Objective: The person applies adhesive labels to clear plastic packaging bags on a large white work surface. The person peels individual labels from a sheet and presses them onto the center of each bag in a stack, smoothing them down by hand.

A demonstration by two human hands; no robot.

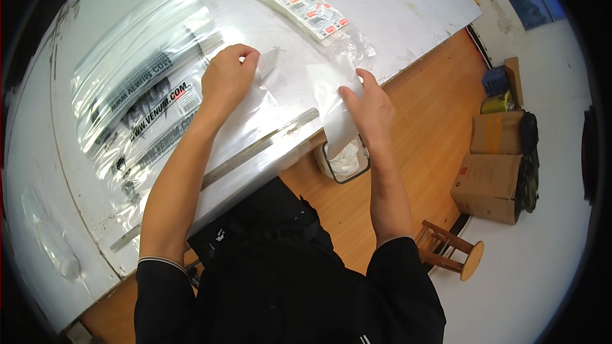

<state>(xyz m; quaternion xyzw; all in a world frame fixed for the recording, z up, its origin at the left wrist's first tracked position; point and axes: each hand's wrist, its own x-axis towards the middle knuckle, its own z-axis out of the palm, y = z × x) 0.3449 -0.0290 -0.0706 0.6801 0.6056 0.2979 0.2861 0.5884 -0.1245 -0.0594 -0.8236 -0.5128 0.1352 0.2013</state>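
Nearest the body, the bin (360, 175) sits below the table's edge, under the lower end of a white sheet (333, 105), whose long axis runs roughly toward and away from the person. The right hand (373, 109), nearer to the sheet than the left, pinches its right side between thumb and fingers, wrist raised, while the left hand (228, 79), fingers curled, seems to grip a pale flap (269, 61) beyond the metal strip (261, 142), beside the clear bags (137, 79) on its left. Farther off lies the label stack (296, 1).
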